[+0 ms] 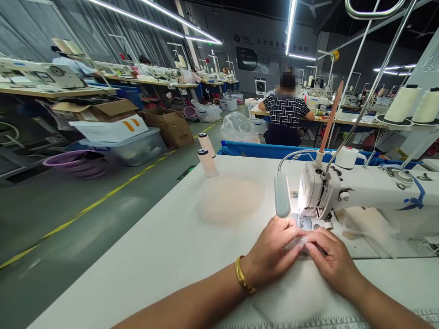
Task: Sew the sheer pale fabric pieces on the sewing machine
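My left hand [274, 251], with a gold bracelet at the wrist and a ring, lies over a piece of white fabric [295, 292] on the sewing table [164, 246]. Its fingers are curled and pinch the cloth's edge just in front of the presser foot [306, 222]. My right hand [331, 258] meets it from the right, fingers pressed together on the same edge. The white sewing machine [360, 189] stands right behind both hands, and its small lamp [282, 194] hangs above my left fingers.
A sheer pale fabric pile [231, 198] lies left of the machine, with two thread spools [206, 155] behind it. Thread cones [414, 104] stand at right. A person in a patterned top [286, 114] sits ahead. Boxes and bins [116, 130] line the aisle with its yellow line [92, 205].
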Action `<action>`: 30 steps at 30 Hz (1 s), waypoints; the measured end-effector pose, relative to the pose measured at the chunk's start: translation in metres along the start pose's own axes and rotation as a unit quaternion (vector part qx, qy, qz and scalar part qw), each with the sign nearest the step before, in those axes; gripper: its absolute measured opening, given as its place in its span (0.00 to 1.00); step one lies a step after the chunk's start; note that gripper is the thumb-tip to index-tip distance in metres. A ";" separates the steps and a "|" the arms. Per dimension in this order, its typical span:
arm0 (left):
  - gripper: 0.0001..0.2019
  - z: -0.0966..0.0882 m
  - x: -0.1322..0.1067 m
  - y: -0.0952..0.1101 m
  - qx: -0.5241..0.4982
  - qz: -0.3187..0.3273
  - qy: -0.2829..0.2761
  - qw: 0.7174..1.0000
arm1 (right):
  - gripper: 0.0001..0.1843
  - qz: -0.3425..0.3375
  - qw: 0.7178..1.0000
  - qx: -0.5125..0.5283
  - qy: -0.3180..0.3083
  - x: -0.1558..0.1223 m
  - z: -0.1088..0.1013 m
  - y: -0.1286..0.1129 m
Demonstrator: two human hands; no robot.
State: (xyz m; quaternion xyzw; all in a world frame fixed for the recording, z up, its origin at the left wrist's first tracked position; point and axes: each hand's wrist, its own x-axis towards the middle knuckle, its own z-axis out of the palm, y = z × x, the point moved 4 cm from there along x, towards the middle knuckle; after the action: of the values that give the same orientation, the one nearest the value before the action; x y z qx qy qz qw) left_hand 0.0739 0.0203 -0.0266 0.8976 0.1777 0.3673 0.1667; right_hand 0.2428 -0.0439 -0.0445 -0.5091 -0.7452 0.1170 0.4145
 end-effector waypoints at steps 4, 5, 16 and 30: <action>0.07 0.000 0.001 0.000 -0.014 -0.005 0.007 1.000 | 0.10 0.006 1.000 0.006 -0.008 0.000 0.001 0.000; 0.07 0.000 0.001 -0.001 -0.016 -0.006 0.009 1.000 | 0.10 0.007 1.000 0.006 -0.009 0.000 0.001 0.000; 0.06 0.000 0.000 -0.005 -0.008 0.006 0.039 0.999 | 0.09 0.011 1.000 0.023 -0.007 0.000 0.001 -0.002; 0.08 -0.002 0.003 -0.004 -0.063 -0.024 0.017 0.998 | 0.09 -0.006 1.000 0.009 -0.011 -0.001 0.003 -0.002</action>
State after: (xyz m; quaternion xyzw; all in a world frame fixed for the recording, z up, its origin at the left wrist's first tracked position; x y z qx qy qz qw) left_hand 0.0736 0.0257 -0.0253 0.8744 0.1788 0.3887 0.2287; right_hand 0.2395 -0.0446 -0.0452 -0.4995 -0.7515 0.1271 0.4118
